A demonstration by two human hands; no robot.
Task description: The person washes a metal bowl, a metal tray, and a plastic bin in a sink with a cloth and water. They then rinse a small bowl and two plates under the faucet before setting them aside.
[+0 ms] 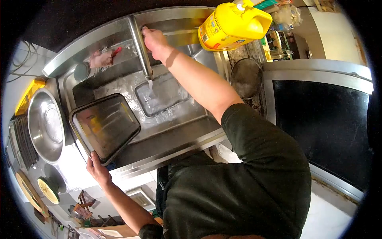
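My left hand grips the lower edge of a dark rectangular tray, which is tilted over the left side of the steel sink. Up at the back of the sink, my right hand is at the base of the metal faucet, its fingers closed and partly hidden there. Water runs from the spout onto a second rectangular tray lying on the sink bottom.
A yellow jug stands at the sink's back right corner, near a round dark pan. Left of the sink are a steel bowl and a small yellowish bowl. A round lid and cloth lie behind.
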